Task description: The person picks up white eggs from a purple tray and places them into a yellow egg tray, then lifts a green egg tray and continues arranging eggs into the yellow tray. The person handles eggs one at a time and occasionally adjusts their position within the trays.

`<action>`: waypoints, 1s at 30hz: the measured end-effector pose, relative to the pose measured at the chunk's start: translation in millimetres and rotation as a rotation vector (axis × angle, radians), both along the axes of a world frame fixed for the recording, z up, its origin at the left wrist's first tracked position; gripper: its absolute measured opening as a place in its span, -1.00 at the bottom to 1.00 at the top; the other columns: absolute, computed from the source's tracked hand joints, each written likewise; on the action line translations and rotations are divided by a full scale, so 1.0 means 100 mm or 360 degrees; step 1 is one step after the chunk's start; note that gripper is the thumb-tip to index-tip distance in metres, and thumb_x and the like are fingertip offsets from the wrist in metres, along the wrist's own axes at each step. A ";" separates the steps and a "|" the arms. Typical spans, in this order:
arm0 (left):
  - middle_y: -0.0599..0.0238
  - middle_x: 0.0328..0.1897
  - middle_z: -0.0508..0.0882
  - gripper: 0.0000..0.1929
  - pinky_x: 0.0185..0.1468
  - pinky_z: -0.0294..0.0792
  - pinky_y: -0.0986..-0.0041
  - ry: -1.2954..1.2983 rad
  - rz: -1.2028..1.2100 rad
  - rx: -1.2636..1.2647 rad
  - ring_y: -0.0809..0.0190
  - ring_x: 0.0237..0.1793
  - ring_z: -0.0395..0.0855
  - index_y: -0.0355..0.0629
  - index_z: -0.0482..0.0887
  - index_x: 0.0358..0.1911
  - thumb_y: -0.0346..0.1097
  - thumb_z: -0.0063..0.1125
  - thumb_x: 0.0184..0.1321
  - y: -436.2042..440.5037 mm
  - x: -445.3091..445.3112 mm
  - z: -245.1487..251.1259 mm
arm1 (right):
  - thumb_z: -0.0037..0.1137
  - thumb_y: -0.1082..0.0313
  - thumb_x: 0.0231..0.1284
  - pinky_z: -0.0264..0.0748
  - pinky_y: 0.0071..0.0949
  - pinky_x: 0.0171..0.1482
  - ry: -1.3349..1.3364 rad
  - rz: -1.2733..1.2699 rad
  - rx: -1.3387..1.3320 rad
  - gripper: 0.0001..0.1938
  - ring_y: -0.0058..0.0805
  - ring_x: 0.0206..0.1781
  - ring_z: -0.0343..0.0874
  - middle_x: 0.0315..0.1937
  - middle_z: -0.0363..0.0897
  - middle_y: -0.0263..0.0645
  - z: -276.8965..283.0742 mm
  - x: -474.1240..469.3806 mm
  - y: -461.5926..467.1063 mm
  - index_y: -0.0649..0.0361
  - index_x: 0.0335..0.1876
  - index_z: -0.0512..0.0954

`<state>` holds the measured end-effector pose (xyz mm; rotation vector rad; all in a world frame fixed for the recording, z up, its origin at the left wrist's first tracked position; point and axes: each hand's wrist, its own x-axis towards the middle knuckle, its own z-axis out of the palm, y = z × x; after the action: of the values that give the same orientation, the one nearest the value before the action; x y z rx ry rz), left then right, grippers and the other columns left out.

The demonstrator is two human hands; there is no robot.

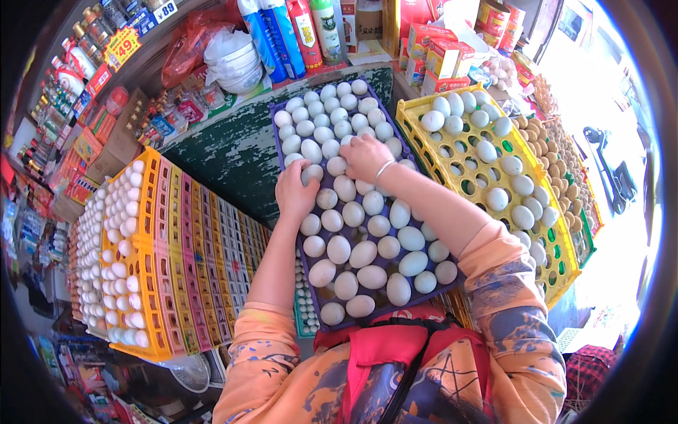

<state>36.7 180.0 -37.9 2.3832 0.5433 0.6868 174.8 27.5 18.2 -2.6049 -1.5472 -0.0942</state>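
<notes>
A purple plastic egg tray (313,290) lies before me, filled with white and pale blue-green eggs, with some gaps in its middle and front. My left hand (294,193) reaches in at the tray's left edge, its thumb and fingers around a pale egg (312,175). Farther right, my right hand (369,159) bends down over the middle rows, a bracelet on its wrist. Its fingertips touch the eggs there; whether they grip one is hidden. To the right, a yellow plastic egg tray (424,144) is partly filled with similar eggs, many of its holes bare.
On the left rises a stack of plastic egg trays (204,254) with white eggs on top. Behind stands a worn green board (233,140), with spray cans (275,40), wrapped bowls (233,61) and small boxes (442,58) beyond. Brown eggs (556,164) fill trays at far right.
</notes>
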 end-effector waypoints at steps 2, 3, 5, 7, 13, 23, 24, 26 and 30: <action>0.19 -0.05 0.66 -0.64 0.11 0.40 0.19 -0.0050 -0.0027 0.0046 -0.04 0.05 0.57 -0.03 0.63 -0.02 -0.27 0.21 0.04 0.00 0.01 -0.02 | 0.24 0.18 0.06 0.56 -0.15 0.07 0.0075 -0.0040 -0.0030 -0.69 -0.03 0.02 0.58 -0.09 0.58 -0.03 -0.09 -0.03 0.09 0.11 -0.10 0.55; 0.19 -0.04 0.65 -0.64 0.12 0.40 0.19 -0.0085 -0.0026 0.0075 -0.04 0.05 0.56 -0.02 0.63 -0.02 -0.26 0.22 0.05 0.00 0.02 -0.03 | 0.22 0.18 0.08 0.56 -0.13 0.06 0.0224 -0.0067 0.0045 -0.67 -0.02 0.02 0.59 -0.09 0.58 -0.01 -0.12 -0.05 0.14 0.11 -0.06 0.54; 0.19 -0.03 0.63 -0.64 0.14 0.39 0.20 -0.0147 -0.0039 0.0133 -0.03 0.06 0.55 -0.01 0.65 -0.01 -0.24 0.23 0.06 0.02 0.02 -0.06 | 0.19 0.17 0.12 0.55 -0.10 0.05 0.0531 -0.0135 0.0190 -0.63 0.02 0.01 0.59 -0.10 0.57 0.02 -0.18 -0.09 0.19 0.11 0.04 0.52; 0.18 -0.02 0.61 -0.66 0.17 0.36 0.21 -0.0245 -0.0056 0.0141 -0.04 0.07 0.53 0.01 0.69 -0.03 -0.22 0.26 0.07 0.04 0.03 -0.07 | 0.13 0.17 0.17 0.54 -0.07 0.05 0.0587 -0.0144 0.0341 -0.61 0.06 0.02 0.59 -0.03 0.52 0.10 -0.23 -0.12 0.22 0.14 0.09 0.48; 0.20 -0.03 0.62 -0.67 0.19 0.31 0.24 -0.0328 -0.0121 0.0301 0.01 0.05 0.52 -0.01 0.71 -0.04 -0.24 0.28 0.06 0.08 0.02 -0.09 | 0.13 0.20 0.14 0.44 -0.09 0.16 0.0283 -0.0042 0.0430 -0.59 -0.09 0.23 0.44 0.08 0.50 -0.10 -0.28 -0.18 0.16 0.10 0.11 0.50; 0.21 -0.03 0.61 -0.69 0.20 0.31 0.24 -0.0281 -0.0089 0.0289 0.01 0.05 0.51 -0.03 0.72 -0.07 -0.26 0.29 0.06 0.08 0.02 -0.10 | 0.07 0.12 0.24 0.39 -0.16 0.26 0.0400 0.0140 0.0404 -0.53 -0.19 0.29 0.44 0.22 0.48 -0.15 -0.21 -0.06 0.01 0.08 0.24 0.46; 0.21 -0.02 0.60 -0.69 0.20 0.31 0.24 -0.0266 -0.0083 0.0271 0.00 0.05 0.51 -0.02 0.72 -0.07 -0.26 0.29 0.06 0.08 0.01 -0.10 | 0.06 0.11 0.23 0.38 -0.16 0.26 0.0440 0.0173 0.0442 -0.56 -0.17 0.28 0.46 0.20 0.50 -0.12 -0.15 0.03 -0.04 0.12 0.19 0.50; 0.21 -0.01 0.59 -0.70 0.20 0.32 0.22 -0.0254 -0.0100 0.0228 -0.01 0.06 0.50 0.00 0.72 -0.07 -0.27 0.28 0.07 0.08 0.00 -0.11 | 0.11 0.14 0.20 0.48 -0.22 0.15 0.0377 0.0141 0.0629 -0.60 -0.16 0.10 0.57 -0.03 0.60 -0.13 0.04 0.28 -0.21 0.13 0.11 0.56; 0.22 -0.02 0.60 -0.71 0.19 0.34 0.22 -0.0298 -0.0084 0.0190 -0.01 0.06 0.50 0.00 0.72 -0.08 -0.28 0.28 0.07 0.08 0.00 -0.14 | 0.09 0.17 0.13 0.58 -0.23 0.02 0.0780 -0.0179 0.0429 -0.67 -0.09 -0.11 0.68 -0.23 0.71 -0.13 0.35 0.71 -0.71 0.05 0.00 0.61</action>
<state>36.9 188.1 -51.7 2.4000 0.3678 0.9301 245.4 -43.5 53.6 -2.2742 -1.1323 0.2853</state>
